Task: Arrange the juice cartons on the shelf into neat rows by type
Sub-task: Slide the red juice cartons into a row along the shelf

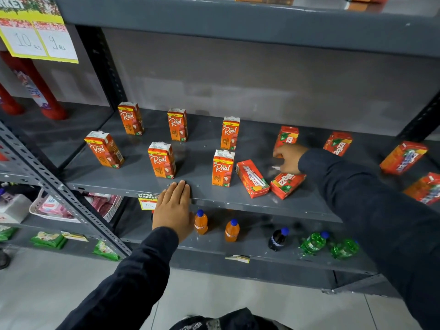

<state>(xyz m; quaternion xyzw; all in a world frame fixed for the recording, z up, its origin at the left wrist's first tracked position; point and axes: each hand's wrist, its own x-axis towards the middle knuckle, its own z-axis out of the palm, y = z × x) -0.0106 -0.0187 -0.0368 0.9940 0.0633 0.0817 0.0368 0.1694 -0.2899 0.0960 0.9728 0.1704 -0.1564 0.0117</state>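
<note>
Grey metal shelf [202, 148] carries six upright Real cartons [162, 159] in two loose rows toward its left end. My left hand [173, 208] lies flat, fingers together, on the front edge and holds nothing. My right hand [289, 158] reaches to the upright Frooti carton [287, 136] near the middle; I cannot tell if it grips. Two more Frooti cartons [252, 178] lie flat near the front edge.

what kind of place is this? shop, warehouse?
Most likely a small supermarket aisle. A yellow price card hand-marked "10 rs" and "9 rs" hangs at top left, a "Super Market" price tag is stuck on the grey metal shelf, and small drink bottles stand on the shelf below the juice cartons.
</note>
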